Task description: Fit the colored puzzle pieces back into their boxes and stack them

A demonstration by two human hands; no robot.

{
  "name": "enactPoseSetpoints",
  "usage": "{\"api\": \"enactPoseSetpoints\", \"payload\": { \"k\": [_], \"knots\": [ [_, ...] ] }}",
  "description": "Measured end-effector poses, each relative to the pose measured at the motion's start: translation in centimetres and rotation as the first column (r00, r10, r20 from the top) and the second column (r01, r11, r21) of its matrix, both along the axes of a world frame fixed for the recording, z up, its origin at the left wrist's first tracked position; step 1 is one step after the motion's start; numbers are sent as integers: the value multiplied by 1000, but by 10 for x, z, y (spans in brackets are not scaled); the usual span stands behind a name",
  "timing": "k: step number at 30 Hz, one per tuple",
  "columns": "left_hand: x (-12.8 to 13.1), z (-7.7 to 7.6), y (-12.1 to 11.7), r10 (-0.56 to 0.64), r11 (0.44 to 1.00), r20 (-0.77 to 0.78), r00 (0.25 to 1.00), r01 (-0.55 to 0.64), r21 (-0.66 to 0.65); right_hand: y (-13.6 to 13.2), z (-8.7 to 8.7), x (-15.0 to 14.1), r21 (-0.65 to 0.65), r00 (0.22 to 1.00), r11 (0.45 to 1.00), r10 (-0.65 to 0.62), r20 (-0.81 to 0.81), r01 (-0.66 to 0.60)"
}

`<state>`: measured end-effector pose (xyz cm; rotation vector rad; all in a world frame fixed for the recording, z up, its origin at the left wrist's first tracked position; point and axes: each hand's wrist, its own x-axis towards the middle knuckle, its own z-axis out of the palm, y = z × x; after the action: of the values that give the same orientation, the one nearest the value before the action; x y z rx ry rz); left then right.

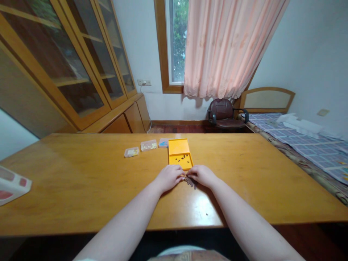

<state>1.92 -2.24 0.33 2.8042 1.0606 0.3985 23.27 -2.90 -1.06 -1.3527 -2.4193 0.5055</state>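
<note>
The head view shows two bare hands meeting over a glossy yellow-brown wooden surface (89, 181). The left hand (171, 175) and the right hand (202, 175) curl close together, fingertips at small dark brown pieces (190, 182) loosely heaped between them. Each grip looks narrow, the fingers drawn together; whether either pinches a piece is too small to tell. Just beyond the hands lies an open, bright yellow plastic box (179, 146), its nearer half holding a few scattered dark bits (182, 158). To its left stand three clear plastic containers (148, 145): one with blue contents, beside the box, and two with pale contents. One tiny dark speck (207, 214) lies near the front edge.
</note>
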Motion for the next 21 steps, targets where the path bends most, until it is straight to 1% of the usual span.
{"api": "enactPoseSetpoints", "payload": {
  "k": [2, 5, 8, 10, 12, 16, 18, 21],
  "knots": [
    [2, 1, -2, -39, 999, -31, 999, 38, -17, -1, 2, -2, 29, 999, 999, -15, 51, 14],
    [4, 0, -2, -35, 999, -39, 999, 33, -31, -4, 5, -5, 74, 991, 996, -65, 116, 56],
    [3, -1, 0, -22, 999, -25, 999, 21, -40, -7, 8, -5, 85, 988, 993, -87, 124, 77],
    [2, -2, 0, -6, 999, -18, 1000, 6, -37, -7, 10, -3, 59, 993, 995, -86, 87, 81],
    [1, -1, 0, -1, 999, -17, 1000, 1, -38, -5, 10, -1, 42, 993, 992, -119, -1, 119],
    [2, -1, 0, -25, 998, -37, 999, 23, -53, 4, 8, 2, 36, 940, 958, -273, -203, 286],
    [3, -2, 0, -20, 999, -49, 999, 18, -50, 6, 9, 5, 16, 925, 950, -300, -231, 312],
    [3, -2, -1, -9, 999, -48, 999, 7, -49, 5, 13, 11, -42, 939, 962, -272, -209, 269]
  ]
}}
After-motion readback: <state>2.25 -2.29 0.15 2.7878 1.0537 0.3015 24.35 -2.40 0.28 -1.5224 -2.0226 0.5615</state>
